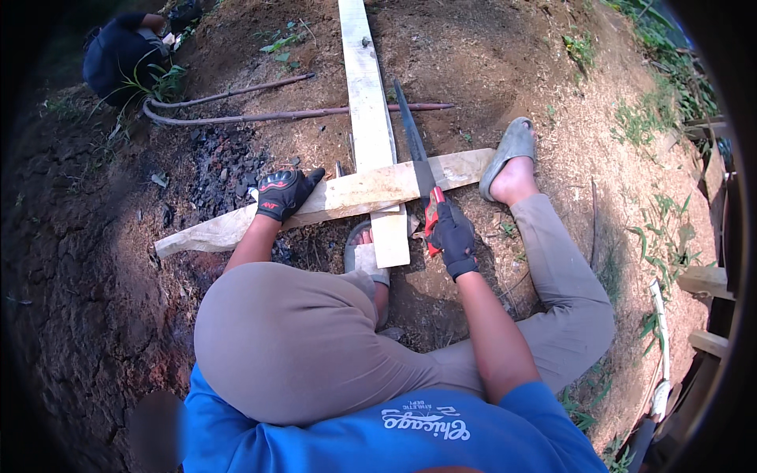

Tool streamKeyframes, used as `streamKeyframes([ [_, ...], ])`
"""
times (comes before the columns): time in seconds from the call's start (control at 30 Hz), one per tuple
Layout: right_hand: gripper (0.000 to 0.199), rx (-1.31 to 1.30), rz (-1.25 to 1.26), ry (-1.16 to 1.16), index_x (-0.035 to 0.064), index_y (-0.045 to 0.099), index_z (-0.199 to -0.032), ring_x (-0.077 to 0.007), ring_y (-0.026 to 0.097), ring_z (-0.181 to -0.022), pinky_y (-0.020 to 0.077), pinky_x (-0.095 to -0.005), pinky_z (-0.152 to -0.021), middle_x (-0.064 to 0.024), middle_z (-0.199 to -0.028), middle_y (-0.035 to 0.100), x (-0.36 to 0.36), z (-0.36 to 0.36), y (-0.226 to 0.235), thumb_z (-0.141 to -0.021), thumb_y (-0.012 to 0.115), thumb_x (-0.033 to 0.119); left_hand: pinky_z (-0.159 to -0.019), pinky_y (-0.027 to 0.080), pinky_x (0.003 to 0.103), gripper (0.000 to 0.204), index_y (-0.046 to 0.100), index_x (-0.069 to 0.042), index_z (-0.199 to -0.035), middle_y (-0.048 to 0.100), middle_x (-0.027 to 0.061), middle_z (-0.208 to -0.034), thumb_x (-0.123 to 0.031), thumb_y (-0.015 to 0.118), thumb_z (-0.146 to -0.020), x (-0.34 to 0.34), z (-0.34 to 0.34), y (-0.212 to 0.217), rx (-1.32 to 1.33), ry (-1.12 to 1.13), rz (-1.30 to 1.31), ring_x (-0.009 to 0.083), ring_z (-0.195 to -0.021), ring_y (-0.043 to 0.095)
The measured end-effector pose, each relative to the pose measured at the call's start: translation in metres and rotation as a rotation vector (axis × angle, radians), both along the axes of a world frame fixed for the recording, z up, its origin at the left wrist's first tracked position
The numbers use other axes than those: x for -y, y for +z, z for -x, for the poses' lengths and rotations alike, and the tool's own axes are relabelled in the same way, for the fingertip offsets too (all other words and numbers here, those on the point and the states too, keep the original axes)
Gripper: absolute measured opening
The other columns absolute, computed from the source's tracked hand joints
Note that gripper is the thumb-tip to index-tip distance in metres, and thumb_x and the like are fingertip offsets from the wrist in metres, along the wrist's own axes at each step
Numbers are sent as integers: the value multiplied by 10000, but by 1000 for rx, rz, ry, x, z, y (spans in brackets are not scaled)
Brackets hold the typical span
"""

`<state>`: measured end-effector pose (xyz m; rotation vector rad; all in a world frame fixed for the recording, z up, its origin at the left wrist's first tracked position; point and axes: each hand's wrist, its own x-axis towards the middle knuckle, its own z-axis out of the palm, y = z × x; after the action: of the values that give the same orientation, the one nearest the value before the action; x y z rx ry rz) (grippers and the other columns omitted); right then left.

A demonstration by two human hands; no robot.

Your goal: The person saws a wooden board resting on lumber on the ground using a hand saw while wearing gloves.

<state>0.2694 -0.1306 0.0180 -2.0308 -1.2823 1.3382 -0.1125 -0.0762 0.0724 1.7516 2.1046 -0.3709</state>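
The board lies on top of the plank, across it, in front of the person's legs. The plank's near end comes out under the board, but its far end is cut off by the upper edge. Some small dark thing is on the plank, too small to be named.

The saw crosses the board to the right of the plank, its tip pointing away. Whether the teeth are inside the wood, I cannot tell. The right hand, in a black glove, has its fingers clamped on the red handle; the fingertips are mostly hidden. The left hand, also gloved, rests on the board left of the plank, with 1 digit stretched to the right. The other fingers are hard to see, so I cannot tell if they grip.

The right sandal meets the board's right end; the exact contact is not clear. The left sandal is beside the plank's near end and partly covered.

Farther, 1 bent rod passes beneath the plank, near black lumps. At upper left, a crouching person in dark clothes fades into shadow, the hands unclear. At right, 2 timber ends are cut by the dark rim.
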Motion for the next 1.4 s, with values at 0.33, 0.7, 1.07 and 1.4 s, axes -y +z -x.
streamKeyframes([
  [0.33,433,-245,-178,-115,78,754,-1112,-152,606,-594,486,-345,-576,-34,-728,648,-25,7,-19,-1126,566,467,-897,585,522,667,837,-109,-1096,799,213,-1042,-666,472,-1065,-83,24,30,-119,-85,-261,388,-1006,771],
  [0.7,602,11,-624,152,38,578,-1550,-313,702,-1267,533,-433,-1091,-215,-1386,710,-4,25,31,-999,726,226,-926,579,509,713,846,-97,-1027,806,197,-1038,-708,479,-1035,-88,32,19,-87,-88,-267,367,-1039,768],
  [1.07,468,-339,-417,-117,76,662,-1503,-50,661,-749,531,-269,-600,-39,-1039,762,-84,38,14,-1059,698,220,-950,581,525,740,835,-102,-1117,795,195,-1167,-712,420,-1053,-92,27,19,-143,-87,-271,368,-1097,761],
  [1.4,487,-206,-455,-68,113,636,-1545,-39,586,-662,497,-247,-588,10,-1000,732,-69,35,1,-1078,672,248,-922,593,532,770,836,-86,-1109,804,187,-1146,-733,424,-1044,-92,24,17,-151,-83,-236,354,-1072,775],
])
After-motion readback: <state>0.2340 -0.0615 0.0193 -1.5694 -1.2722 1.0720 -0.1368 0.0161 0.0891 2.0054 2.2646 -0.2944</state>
